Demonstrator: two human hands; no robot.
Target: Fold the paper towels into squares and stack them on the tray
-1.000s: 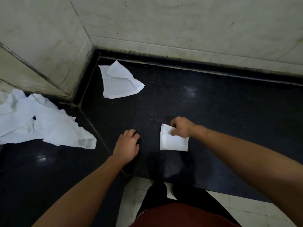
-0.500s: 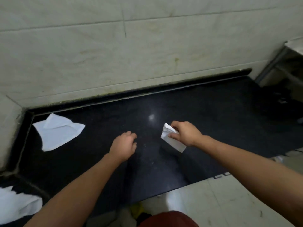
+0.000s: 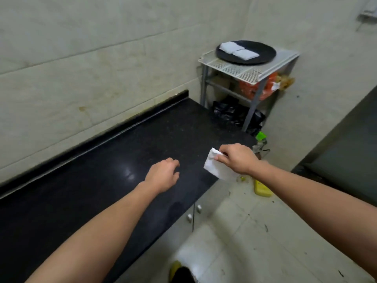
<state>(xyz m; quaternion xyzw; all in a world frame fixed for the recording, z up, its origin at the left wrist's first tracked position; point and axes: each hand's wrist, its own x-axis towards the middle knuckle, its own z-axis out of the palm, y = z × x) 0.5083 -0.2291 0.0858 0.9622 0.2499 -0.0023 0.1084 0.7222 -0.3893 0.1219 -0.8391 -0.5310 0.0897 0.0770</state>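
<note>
Right hand (image 3: pixel 237 159): reached forward past the counter's (image 3: pixel 102 170) right edge, knuckles up, arm nearly straight.
Right fingers (image 3: pixel 221 158): thumb and fingertips pinched the folded towel (image 3: pixel 216 169) by its upper edge.
Towel: hung tilted from that pinch, at the counter's right edge.
Left hand (image 3: pixel 163 176): hovered palm down over the counter, left of the towel, fingers loosely curled and holding nothing.
Tray (image 3: pixel 263 51): black and round, on a white rack (image 3: pixel 244 71) beyond the counter's far right end.
Squares (image 3: pixel 229 46): two folded ones lay side by side on the tray's left part.
</note>
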